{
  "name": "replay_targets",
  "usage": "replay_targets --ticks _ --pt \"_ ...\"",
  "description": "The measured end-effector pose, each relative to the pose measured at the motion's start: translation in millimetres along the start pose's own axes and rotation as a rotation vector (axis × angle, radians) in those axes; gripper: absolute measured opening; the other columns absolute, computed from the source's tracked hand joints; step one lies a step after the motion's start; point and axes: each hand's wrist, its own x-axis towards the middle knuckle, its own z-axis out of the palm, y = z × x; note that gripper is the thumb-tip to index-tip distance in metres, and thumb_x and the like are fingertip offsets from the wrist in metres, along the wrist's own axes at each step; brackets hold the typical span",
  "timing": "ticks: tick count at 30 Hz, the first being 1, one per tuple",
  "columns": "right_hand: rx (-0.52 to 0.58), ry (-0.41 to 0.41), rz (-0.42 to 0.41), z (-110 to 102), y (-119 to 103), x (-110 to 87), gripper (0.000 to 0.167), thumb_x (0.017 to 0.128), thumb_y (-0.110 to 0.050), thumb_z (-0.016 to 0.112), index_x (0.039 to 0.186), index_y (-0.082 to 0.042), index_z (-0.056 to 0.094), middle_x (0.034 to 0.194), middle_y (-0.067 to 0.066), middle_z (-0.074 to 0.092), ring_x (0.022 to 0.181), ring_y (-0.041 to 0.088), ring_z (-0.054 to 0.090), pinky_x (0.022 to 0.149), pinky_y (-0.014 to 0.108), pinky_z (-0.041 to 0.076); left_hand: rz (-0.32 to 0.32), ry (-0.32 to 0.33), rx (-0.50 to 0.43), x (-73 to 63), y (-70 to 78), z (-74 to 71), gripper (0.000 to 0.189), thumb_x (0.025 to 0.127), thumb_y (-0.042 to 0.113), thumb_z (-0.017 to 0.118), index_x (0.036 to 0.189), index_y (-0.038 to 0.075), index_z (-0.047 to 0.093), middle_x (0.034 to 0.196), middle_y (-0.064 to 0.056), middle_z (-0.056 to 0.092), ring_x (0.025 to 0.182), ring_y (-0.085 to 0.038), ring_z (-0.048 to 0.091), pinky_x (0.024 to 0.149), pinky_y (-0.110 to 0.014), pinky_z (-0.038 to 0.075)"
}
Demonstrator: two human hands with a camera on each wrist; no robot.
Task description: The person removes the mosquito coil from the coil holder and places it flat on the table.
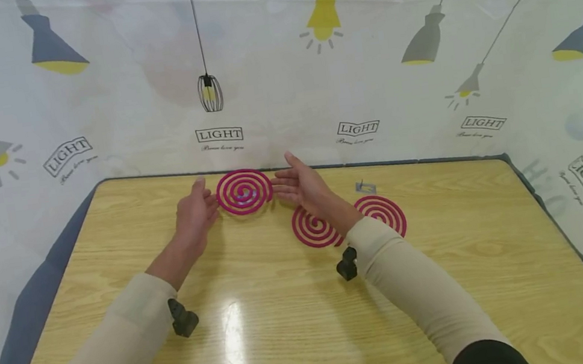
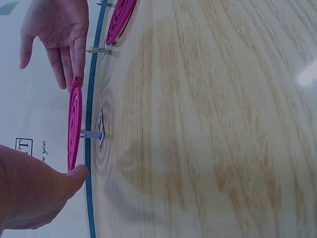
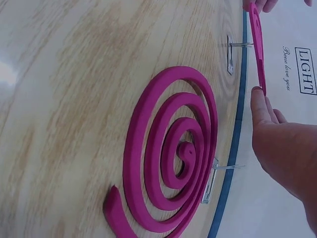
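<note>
A magenta mosquito coil [image 1: 242, 192] lies flat above a small metal stand [image 2: 101, 133] near the table's back edge. At its left rim is my left hand [image 1: 193, 215], with fingertips right against the edge. My right hand [image 1: 300, 186] meets the opposite rim with extended fingers, palm facing inward and thumb up. Neither hand curls around the coil. Under and beside my right wrist are a second coil [image 1: 317, 224] and a third coil [image 1: 403, 220], both partly hidden by that arm.
Another metal stand [image 1: 366, 188] sits behind the third coil. The wooden table [image 1: 287, 328] ends at a dark blue back edge, against a white wall covering [image 1: 269, 87] printed with lamps. Wrist cameras [image 1: 184, 318] hang below both cuffs.
</note>
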Motion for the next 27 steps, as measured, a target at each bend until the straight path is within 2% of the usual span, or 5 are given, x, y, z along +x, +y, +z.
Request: replay_targets --ticks 6,15,27 --pt "0.004 -0.013 -0.008 0 0 -2.1 0.078 0.097 -0.058 0.046 0.142 0.006 0.042 0.143 0.023 0.048 0.125 0.031 0.055 0.105 0.035 0.048 0.004 -0.012 -0.003 -4.3 2.0 -0.9 0.074 0.103 0.053 0.026 0.152 -0.002 0.020 0.158 -0.019 0.027 0.144 -0.025 0.032 0.118 -0.032 0.030" --pt "-0.016 -0.052 -0.013 -6 -2 -19.5 0.076 0.100 -0.054 0.042 0.143 0.008 0.038 0.143 0.024 0.047 0.128 0.034 0.052 0.108 0.036 0.046 0.036 -0.034 -0.004 -16.8 1.3 2.8 0.073 0.103 0.051 0.030 0.151 -0.004 0.023 0.156 -0.019 0.032 0.142 -0.025 0.036 0.117 -0.031 0.033" --pt "-0.113 -0.107 -0.021 -10 -4 -44.9 0.073 0.102 -0.052 0.037 0.143 0.009 0.038 0.143 0.024 0.047 0.129 0.035 0.051 0.109 0.037 0.044 0.071 -0.059 0.050 -36.6 -4.3 2.9 0.074 0.103 0.051 0.031 0.150 -0.006 0.025 0.154 -0.021 0.032 0.142 -0.027 0.036 0.116 -0.033 0.034"
